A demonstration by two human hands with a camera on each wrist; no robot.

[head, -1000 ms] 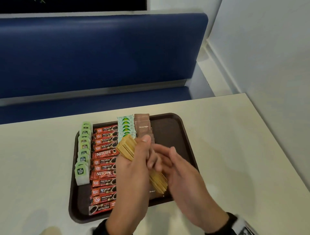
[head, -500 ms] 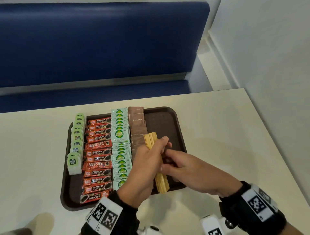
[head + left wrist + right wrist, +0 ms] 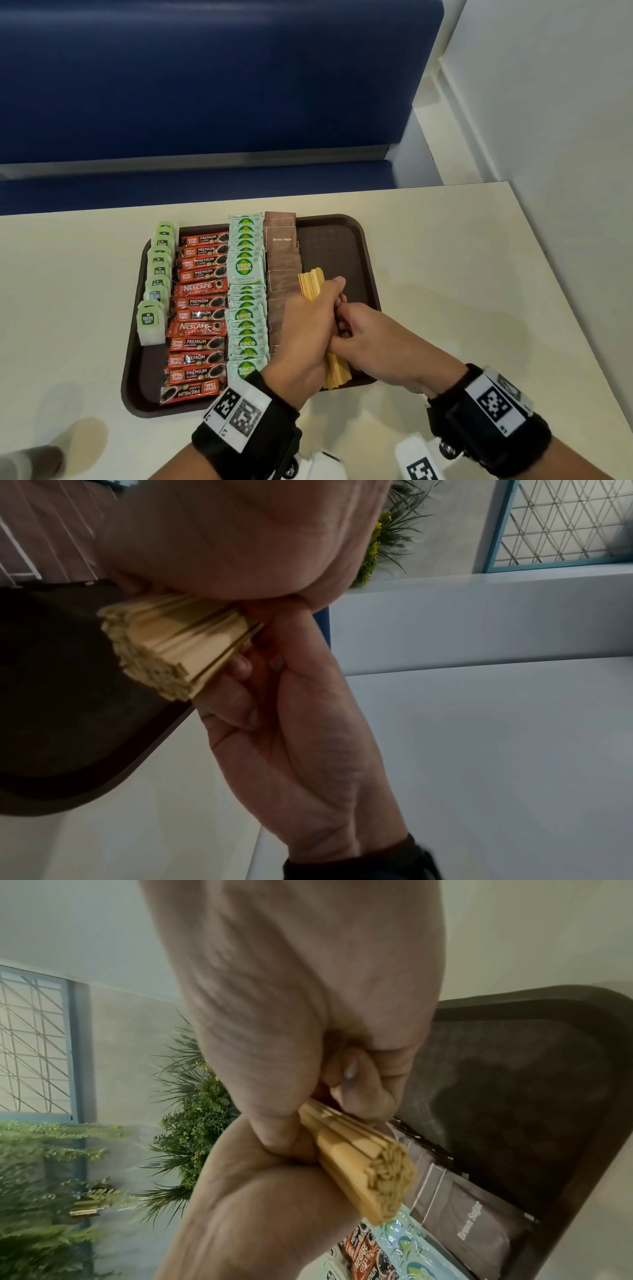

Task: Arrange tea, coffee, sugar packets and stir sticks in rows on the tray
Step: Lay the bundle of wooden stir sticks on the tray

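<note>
Both hands barely shifted, left hand [image 3: 305, 329] and right hand [image 3: 380, 337] clutching stir sticks [image 3: 310, 283] above tray [image 3: 342, 240]

Middle of the stick bundle [image 3: 310, 286] is hidden inside the left hand [image 3: 305, 337] and right hand [image 3: 373, 337]; only its far and near ends show. Right fingers are tucked behind the left hand in the head view. Near part of the brown sugar row [image 3: 283, 274] is covered by the left hand, count unknown. Tea tags [image 3: 156, 274] are too small to read at the far end. Both forearms are cut by the near edge. A blurred object [image 3: 30, 459] at the near left corner can't be identified.
</note>
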